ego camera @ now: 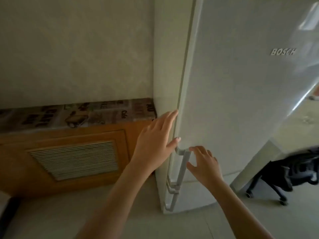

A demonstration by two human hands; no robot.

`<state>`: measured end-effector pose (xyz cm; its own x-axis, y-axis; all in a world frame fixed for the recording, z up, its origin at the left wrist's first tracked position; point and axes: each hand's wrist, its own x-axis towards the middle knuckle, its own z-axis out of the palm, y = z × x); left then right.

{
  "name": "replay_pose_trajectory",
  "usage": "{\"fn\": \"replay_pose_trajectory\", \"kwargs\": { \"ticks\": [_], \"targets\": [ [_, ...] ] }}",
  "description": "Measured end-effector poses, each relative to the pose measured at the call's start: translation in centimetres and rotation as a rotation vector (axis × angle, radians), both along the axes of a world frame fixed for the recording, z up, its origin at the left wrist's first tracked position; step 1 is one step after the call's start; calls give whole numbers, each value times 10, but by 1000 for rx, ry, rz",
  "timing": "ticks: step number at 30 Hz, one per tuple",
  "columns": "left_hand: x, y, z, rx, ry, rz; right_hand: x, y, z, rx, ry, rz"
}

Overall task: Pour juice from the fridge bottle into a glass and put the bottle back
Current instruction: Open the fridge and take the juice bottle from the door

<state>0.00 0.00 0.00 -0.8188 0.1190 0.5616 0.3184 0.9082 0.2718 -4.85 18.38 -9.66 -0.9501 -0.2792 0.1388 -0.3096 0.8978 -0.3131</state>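
From the head view, the left hand (pixel 155 140) lay spread flat against the closed fridge door (pixel 241 100) edge while the right hand (pixel 203 163), fingers spread, empty, hovered beside the handle (pixel 183 163), probably to pull it open; the bottle was unseen, a black chair (pixel 290 175) standing clear to the right.

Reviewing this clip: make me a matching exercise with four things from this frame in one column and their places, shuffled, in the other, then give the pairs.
Things:
1. left hand
2. right hand
3. vent grille
4. office chair

Places:
A. set in the orange wooden panel
B. on the floor past the fridge's right side
C. open, at the fridge door's edge above the handle
D. open, beside the top of the handle

Pairs: 1-C, 2-D, 3-A, 4-B
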Motion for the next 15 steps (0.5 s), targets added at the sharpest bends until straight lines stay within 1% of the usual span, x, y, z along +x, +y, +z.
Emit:
{"fn": "replay_pose_trajectory", "kwargs": {
  "ticks": [2,4,8,11,15],
  "targets": [
    [-31,-4,2,-15,-22,-71,-9,-12,-7,-19,-15,-64],
    [-63,-5,4,-69,8,-130,-15,-25,-14,-25,-45,-126],
    [-108,-7,-5,-60,70,-233,-27,-46,-18,-75,-79,-223],
    [-123,-9,-20,-2,136,-290,-32,-58,-24,-100,-111,-284],
    [-130,-13,-20,89,177,-371,-34,-65,-26,-138,-126,-395]
  ]
}}
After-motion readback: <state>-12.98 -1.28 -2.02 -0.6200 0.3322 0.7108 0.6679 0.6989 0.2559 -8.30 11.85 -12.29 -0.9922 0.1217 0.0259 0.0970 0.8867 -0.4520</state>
